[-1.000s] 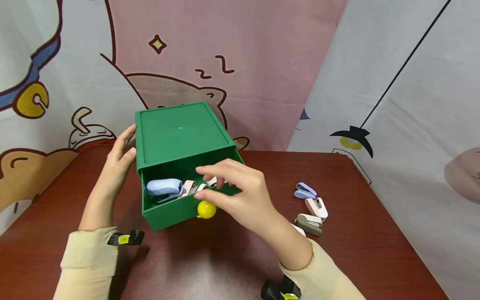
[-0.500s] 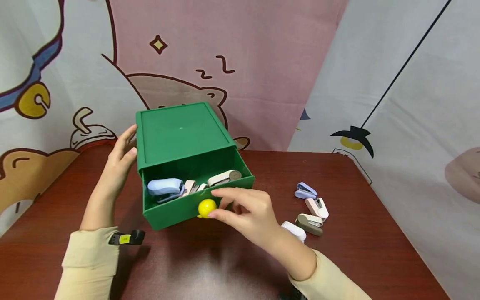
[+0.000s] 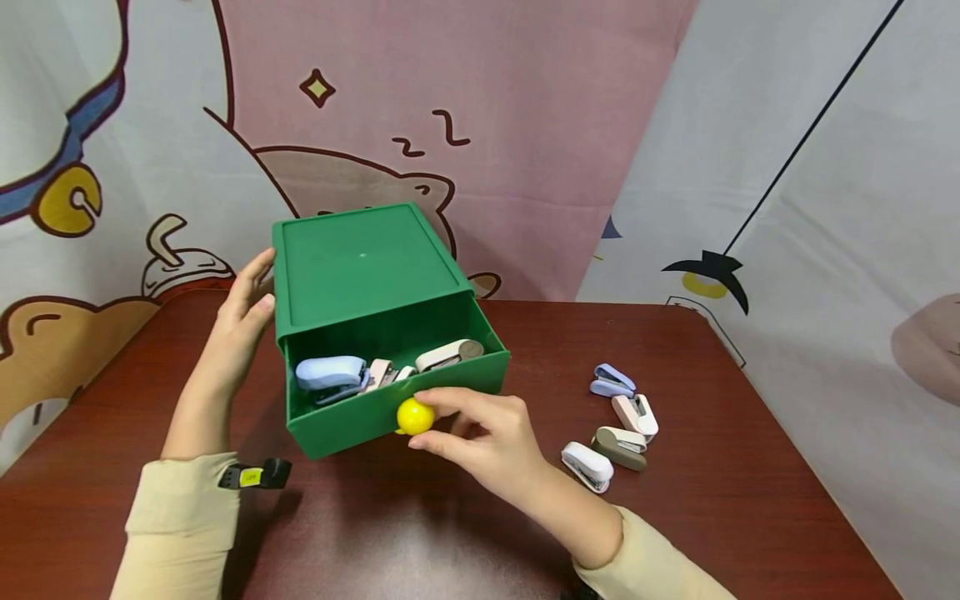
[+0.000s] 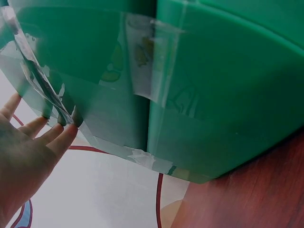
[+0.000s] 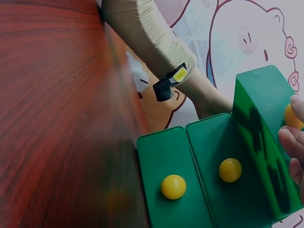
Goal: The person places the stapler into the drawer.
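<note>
A green cabinet (image 3: 360, 267) stands with its top drawer (image 3: 341, 427) pulled out. Inside the drawer lie a blue stapler (image 3: 330, 371), a pink one (image 3: 378, 375) and a white one with a grey end (image 3: 448, 356), plus a partly hidden white piece. My right hand (image 3: 491, 433) pinches the drawer's yellow knob (image 3: 415, 416) between thumb and forefinger. At the cabinet's left side, my left hand (image 3: 238, 333) rests its extended fingers on the wall; the left wrist view shows the fingertips (image 4: 69, 130) against the taped green side.
Right of the cabinet, small staplers lie on the brown table (image 3: 735, 483): blue (image 3: 612, 381), pink (image 3: 635, 417), grey-green (image 3: 618, 447) and white (image 3: 588, 466). Lower drawers with yellow knobs (image 5: 173, 186) sit closed in the right wrist view. A patterned cloth (image 3: 525, 150) hangs behind.
My right hand has come down from over the open drawer to its yellow knob, uncovering the white stapler inside and the white one on the table. My left hand stays at the cabinet's side.
</note>
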Tool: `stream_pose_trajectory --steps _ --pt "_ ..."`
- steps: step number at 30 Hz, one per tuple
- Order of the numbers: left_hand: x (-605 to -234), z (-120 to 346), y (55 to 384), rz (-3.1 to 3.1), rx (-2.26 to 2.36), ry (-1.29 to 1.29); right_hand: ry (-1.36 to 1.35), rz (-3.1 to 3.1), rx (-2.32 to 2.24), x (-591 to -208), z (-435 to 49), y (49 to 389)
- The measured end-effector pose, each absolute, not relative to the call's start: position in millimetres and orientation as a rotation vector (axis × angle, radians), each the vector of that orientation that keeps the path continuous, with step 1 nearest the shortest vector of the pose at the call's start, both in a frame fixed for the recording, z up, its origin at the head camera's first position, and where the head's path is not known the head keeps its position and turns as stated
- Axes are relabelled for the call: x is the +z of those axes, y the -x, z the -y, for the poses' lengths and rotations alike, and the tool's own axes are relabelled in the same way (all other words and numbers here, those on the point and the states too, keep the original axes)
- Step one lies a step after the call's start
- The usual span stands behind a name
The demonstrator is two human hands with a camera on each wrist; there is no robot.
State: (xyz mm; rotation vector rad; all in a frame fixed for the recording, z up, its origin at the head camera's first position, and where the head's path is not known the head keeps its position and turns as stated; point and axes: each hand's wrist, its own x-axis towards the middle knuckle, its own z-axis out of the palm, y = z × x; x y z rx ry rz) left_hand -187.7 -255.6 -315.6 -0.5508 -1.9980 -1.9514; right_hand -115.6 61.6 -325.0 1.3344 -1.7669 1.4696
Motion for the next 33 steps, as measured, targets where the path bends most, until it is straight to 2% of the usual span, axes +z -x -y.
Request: stream_pose_trajectory --steps 8,21,33 --pt "-316 256 188 1.962 -1.972 0.568 -1.291 1.832 1.504 -320 -54 121" --pt "-317 255 188 1.963 -1.972 0.577 -1.078 1.994 1.626 -317 -32 155" --pt "-316 255 188 1.971 -1.965 0.568 -1.05 1.993 1.659 -318 -25 166"
